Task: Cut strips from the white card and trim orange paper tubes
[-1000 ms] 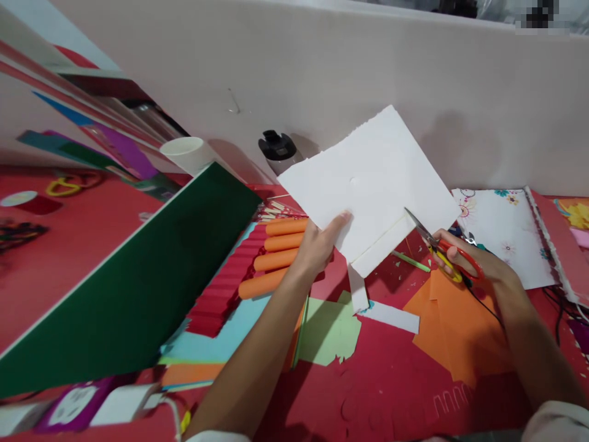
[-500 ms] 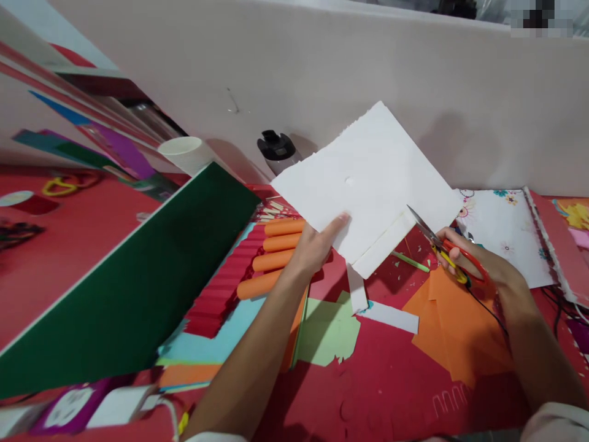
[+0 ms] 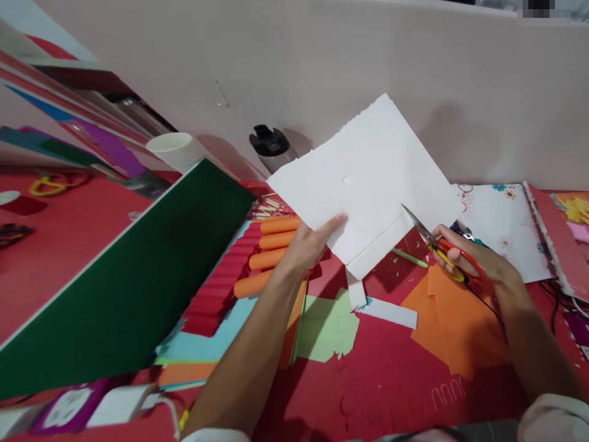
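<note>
A large white sheet of card [image 3: 368, 159] is held up at a tilt by my left hand [image 3: 313, 242], thumb on its face and the other fingers hidden behind it. Near its lower edge runs a line, with a strip partly cut along it. My right hand [image 3: 469, 252] grips scissors [image 3: 444, 248] with red and yellow handles, their blades at the end of the cut strip. Below the card lie two white strips [image 3: 389, 312], green paper [image 3: 329, 328] and orange paper [image 3: 460, 319].
Left of my arm stand a dark green board [image 3: 115, 264], red corrugated pieces [image 3: 221, 282] and orange rolls [image 3: 276, 240]. A bottle with a black lid [image 3: 271, 144] and a white cup [image 3: 175, 149] are by the wall. Flower-patterned paper [image 3: 506, 239] lies at right.
The scissor blades have advanced slightly further along the line on the white card. The whole view has shifted a little; both hands keep their holds.
</note>
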`<state>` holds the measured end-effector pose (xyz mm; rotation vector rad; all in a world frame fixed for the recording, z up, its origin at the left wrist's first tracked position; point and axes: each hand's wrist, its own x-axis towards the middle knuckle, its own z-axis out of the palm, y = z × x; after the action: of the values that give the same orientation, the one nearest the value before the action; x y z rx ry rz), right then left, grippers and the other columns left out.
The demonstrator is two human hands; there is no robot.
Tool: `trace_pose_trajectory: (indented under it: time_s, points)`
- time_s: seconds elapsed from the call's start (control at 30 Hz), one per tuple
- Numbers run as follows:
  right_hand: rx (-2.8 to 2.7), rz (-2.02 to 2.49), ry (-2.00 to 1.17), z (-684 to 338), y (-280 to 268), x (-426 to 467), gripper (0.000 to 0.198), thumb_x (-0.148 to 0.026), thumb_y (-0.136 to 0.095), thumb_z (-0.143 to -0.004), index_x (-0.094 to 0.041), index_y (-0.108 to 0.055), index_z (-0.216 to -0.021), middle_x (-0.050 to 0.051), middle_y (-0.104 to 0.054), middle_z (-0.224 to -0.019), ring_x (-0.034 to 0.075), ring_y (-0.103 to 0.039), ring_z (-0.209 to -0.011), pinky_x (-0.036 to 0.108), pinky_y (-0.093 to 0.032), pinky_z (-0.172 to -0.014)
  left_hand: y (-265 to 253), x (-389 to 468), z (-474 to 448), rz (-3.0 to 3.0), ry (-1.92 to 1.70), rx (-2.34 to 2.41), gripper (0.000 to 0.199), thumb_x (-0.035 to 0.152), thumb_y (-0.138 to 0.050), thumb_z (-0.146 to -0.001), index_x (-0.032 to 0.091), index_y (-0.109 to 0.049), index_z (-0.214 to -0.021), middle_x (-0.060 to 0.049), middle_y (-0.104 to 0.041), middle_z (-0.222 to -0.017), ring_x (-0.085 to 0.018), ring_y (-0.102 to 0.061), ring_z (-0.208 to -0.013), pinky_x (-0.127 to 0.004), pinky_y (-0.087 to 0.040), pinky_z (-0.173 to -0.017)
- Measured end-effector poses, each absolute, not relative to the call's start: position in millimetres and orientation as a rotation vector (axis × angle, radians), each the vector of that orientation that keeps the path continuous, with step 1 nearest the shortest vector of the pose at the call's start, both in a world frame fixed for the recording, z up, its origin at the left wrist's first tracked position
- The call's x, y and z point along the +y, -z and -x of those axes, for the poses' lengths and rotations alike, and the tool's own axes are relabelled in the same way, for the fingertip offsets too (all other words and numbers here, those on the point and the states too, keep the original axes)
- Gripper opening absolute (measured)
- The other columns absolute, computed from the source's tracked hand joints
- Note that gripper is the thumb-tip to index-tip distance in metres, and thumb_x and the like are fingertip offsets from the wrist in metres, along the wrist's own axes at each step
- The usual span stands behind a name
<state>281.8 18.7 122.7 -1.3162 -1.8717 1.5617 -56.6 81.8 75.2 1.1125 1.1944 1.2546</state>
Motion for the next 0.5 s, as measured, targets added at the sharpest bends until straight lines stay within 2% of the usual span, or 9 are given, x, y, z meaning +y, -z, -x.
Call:
trace_pose_trajectory:
  time_s: [0.23, 0.37, 0.5]
  points:
    - [-1.906, 1.493, -1.356, -265, -138, 14, 0.034, -0.058, -0.059, -0.099, -0.029, -0.042, -0.108, -0.005, -0.042, -0.067, 0.015, -0.035, -0.054, 0.030, -0.029, -0.050, -77, 81, 55, -1.100, -1.240, 1.205, 0.071, 0.049, -0.088, -0.077, 0.023, -0.069, -0.140, -0.014, -0.078, -0.129, -0.038, -0.069, -0.129, -0.057, -0.051, -0.118]
    - [-2.023, 1.519, -1.180, -260, -142, 14, 0.033, -0.056, -0.060, -0.097, -0.029, -0.042, -0.100, -0.003, -0.042, -0.067, 0.017, -0.037, -0.056, 0.032, -0.027, -0.053, -76, 83, 56, -1.110, -1.230, 1.203, 0.068, 0.047, -0.088, -0.077, 0.024, -0.070, -0.138, -0.012, -0.078, -0.129, -0.036, -0.070, -0.128, -0.055, -0.053, -0.117]
    - [-2.080, 1.539, -1.121, -258, -141, 17, 0.038, -0.061, -0.057, -0.099, -0.028, -0.038, -0.096, -0.006, -0.039, -0.060, 0.017, -0.034, -0.054, 0.030, -0.024, -0.053, -77, 85, 57, -1.102, -1.228, 1.222, 0.067, 0.047, -0.088, -0.076, 0.023, -0.071, -0.136, -0.014, -0.079, -0.128, -0.038, -0.069, -0.131, -0.054, -0.054, -0.116]
